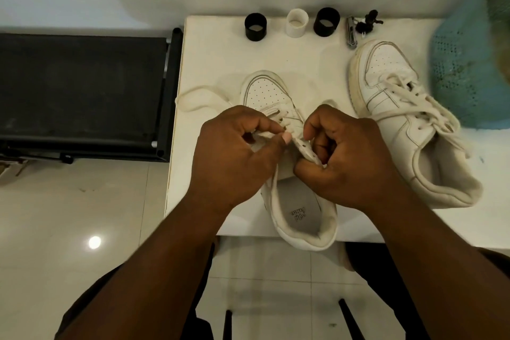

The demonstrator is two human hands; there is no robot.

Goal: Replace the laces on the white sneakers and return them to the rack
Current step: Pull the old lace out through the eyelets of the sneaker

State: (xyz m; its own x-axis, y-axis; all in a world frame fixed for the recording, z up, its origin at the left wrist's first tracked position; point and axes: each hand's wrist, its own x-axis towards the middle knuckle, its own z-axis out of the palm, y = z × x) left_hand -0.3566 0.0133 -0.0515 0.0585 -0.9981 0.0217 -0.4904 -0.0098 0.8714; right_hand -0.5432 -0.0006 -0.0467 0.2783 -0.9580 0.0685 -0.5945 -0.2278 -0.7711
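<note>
While the near sneaker [300, 212] lies on the white table [209, 63], heel toward the person, its lace [193, 96] is pinched between thumb and fingers of the left hand [234, 157]. The eyelet flap is gripped by the curled fingers of the right hand [350, 160]. Slack lace loops out beyond the left hand, over the table edge.

Judgement: the lace is soft, limp and light, so it is best held close to its tip. The upper looks pliable but is stiffer at the eyelet row, which should be held beside the hole being worked. The shoe appears light and may slide on the smooth top.

A second sneaker [400, 107], laced, lies just right of the right hand. Beyond both hands two black rolls [255, 27] and a white roll [297, 22] are lined up, with a metal tool [351, 33] and small black pieces [368, 22]. A blue mesh basket [463, 69] stands far right. Left of the left hand a black rack [82, 91] is seen. Nothing obstructs the hands.
</note>
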